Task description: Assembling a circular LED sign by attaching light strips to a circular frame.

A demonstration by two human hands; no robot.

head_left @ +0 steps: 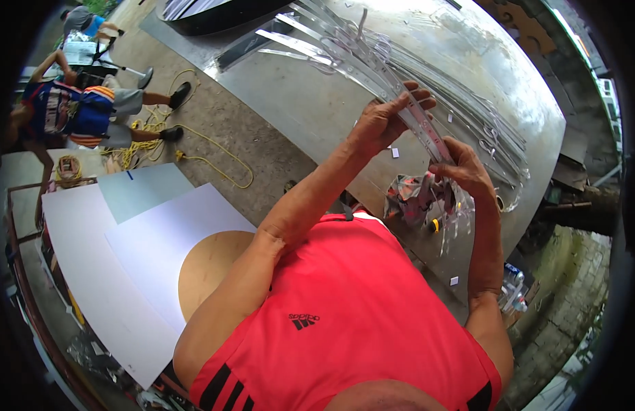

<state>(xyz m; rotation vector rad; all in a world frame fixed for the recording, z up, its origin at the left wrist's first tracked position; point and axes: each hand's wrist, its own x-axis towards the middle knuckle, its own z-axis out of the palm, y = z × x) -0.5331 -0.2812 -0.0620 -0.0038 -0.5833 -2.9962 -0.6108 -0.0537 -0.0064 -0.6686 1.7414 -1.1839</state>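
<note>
Several long, thin LED light strips [352,67] are held above the metal table, fanned out toward the far side with loose thin wires among them. My left hand [388,118] is closed around the middle of these strips. Further down, at the near end, my right hand [465,168] grips them between thumb and fingers. Beneath and to the right lies a bundle of similar strips [482,120] with looped wires. Close below my right hand is a crumpled patterned cloth [405,195], beside a small yellow-and-black object [435,225] whose kind I cannot make out.
The metal table [290,113] carries a round black-rimmed piece [215,17] at its far left. Plastic bottles [515,288] stand by its right edge. White sheets [84,240] and a brown disc [208,267] lie at left. A yellow cord [228,175] crosses the floor near another person [78,113].
</note>
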